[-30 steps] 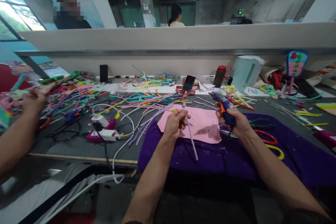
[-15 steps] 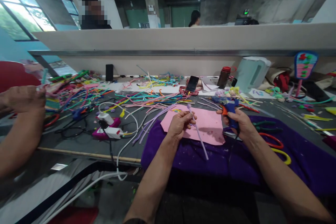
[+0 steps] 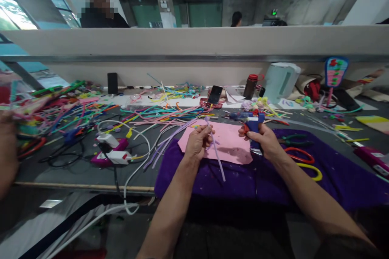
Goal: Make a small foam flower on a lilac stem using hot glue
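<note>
My left hand (image 3: 197, 141) pinches a lilac pipe cleaner (image 3: 219, 162) near its upper end, where a small curled knob shows above the fingers. The long stem slants down to the right, over the pink sheet (image 3: 234, 156). In my right hand (image 3: 264, 139) is a blue glue gun (image 3: 253, 123) with an orange-red trigger, its fingers wrapped round the handle. Its nozzle points left, a little beyond and to the right of the knob, not touching it. Beneath both hands lies the pink sheet on a purple cloth (image 3: 182, 178).
Red-and-yellow-handled scissors (image 3: 304, 160) and green-handled pliers (image 3: 294, 139) lie at right. Bundles of pipe cleaners (image 3: 179, 115) and a phone (image 3: 214, 95) are beyond. A power strip (image 3: 117, 157) with cables sits left. Another person's arm (image 3: 7, 153) is at the left edge.
My view has shifted to the right. The glue gun has levelled, its nozzle now pointing left toward the pipe cleaner. My left hand keeps its pinch, and the other person's arm shows less.
</note>
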{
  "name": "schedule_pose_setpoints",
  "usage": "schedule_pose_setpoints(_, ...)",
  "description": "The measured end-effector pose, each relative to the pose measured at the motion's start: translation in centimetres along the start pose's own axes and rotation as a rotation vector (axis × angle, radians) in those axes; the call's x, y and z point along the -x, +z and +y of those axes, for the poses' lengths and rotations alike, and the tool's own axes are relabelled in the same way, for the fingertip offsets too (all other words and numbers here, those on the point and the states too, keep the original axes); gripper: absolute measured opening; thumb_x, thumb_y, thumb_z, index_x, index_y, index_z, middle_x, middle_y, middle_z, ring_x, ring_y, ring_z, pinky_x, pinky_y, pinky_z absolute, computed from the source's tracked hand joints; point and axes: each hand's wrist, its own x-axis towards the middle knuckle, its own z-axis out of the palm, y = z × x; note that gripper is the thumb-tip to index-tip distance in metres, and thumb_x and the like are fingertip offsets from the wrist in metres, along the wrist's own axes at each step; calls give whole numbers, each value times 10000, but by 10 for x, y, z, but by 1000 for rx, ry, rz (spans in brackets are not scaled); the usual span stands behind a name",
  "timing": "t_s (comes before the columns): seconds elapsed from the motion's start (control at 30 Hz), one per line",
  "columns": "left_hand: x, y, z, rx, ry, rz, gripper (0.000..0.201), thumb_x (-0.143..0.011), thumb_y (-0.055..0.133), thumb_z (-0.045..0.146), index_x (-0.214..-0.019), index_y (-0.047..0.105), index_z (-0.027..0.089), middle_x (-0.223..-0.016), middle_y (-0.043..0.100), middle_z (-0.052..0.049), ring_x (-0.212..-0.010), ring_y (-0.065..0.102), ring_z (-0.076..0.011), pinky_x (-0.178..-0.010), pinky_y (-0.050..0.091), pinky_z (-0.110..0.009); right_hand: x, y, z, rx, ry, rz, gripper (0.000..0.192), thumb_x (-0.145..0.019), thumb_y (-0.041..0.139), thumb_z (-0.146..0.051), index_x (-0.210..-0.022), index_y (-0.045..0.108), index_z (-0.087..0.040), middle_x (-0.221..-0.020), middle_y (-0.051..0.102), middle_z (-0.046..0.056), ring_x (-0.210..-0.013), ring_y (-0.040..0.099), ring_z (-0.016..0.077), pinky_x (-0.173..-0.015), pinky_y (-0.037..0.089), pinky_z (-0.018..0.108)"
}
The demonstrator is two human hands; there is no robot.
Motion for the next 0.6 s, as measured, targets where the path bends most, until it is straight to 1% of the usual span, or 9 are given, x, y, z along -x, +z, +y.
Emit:
schedule_pose_setpoints(0.17,1,1,-1,-38,9,13,306,-596,702,354,-727,547,125,-639,579,17,-367,424,-6,-290,237,-123,10,12,-2,138,-80,-53,225,-761,541,-317,-918,569,-159,-900,640,73,-740,606,169,-618,463,282)
schedule_pose_setpoints(0.3,1,1,-2,-62,-7,-1,311,-587,702,365,-719,542,133,-639,583,20,-368,425,-9,-300,245,-128,21,21,-8,297,-129,-34,227,-800,492,-343,-913,585,-169,-914,623,74,-715,591,155,-600,459,263)
schedule_pose_setpoints(0.43,2,2,-4,-89,-8,-21,310,-588,705,368,-704,553,124,-631,589,9,-358,428,-10,-309,262,-138,31,26,-12,446,-198,-10,218,-805,496,-350,-910,593,-185,-859,622,49,-672,575,142,-594,445,255)
schedule_pose_setpoints(0.6,3,3,-5,-128,-1,-55,310,-599,703,360,-753,582,120,-657,608,-11,-376,455,-22,-322,279,-142,35,29,-12,492,-222,-27,210,-822,482,-341,-943,549,-183,-818,602,30,-661,555,135,-624,437,262)
